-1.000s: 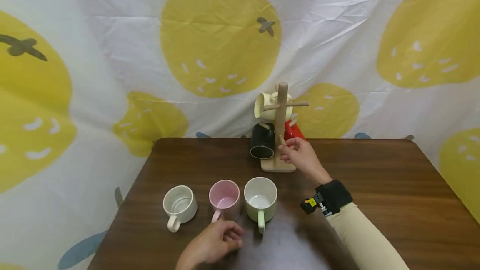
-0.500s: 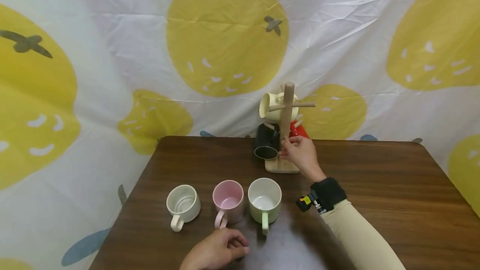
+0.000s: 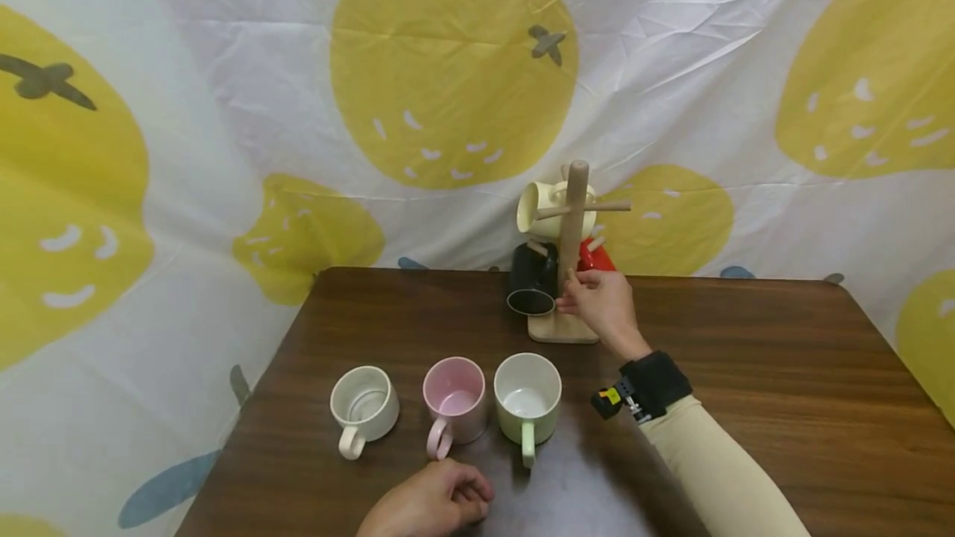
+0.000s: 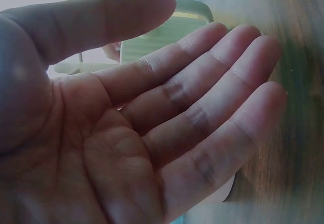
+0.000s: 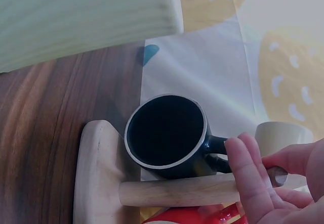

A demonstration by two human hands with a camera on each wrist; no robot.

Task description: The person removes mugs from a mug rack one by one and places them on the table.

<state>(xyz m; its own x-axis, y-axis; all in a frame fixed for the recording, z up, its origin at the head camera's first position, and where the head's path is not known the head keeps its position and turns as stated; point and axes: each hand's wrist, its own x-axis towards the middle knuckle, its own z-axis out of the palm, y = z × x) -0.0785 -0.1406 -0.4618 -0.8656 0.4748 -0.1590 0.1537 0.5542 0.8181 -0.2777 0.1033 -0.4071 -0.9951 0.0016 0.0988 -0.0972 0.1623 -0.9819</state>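
Note:
A wooden mug rack (image 3: 574,226) stands at the back of the table. My right hand (image 3: 606,312) pinches one of its lower pegs (image 5: 277,176) between thumb and fingers. Just left of that hand, a black mug (image 3: 530,272) hangs mouth down. A red mug (image 3: 597,257) is partly hidden behind the hand, and a pale yellow mug (image 3: 548,222) hangs higher up. My left hand (image 3: 429,497) rests near the table front with relaxed fingers, holding nothing. Closest to it is the handle of a pink mug (image 3: 466,417).
Beside the pink mug stand a light green mug (image 3: 533,413) on the right and a white mug (image 3: 373,408) on the left, all upright with handles toward me. A lemon-print cloth (image 3: 455,65) hangs behind the brown table (image 3: 746,379).
My left hand has drawn back slightly from the pink mug's handle. The right hand's fingers have shifted a little toward the rack's post, staying at the peg. The head view has shifted slightly.

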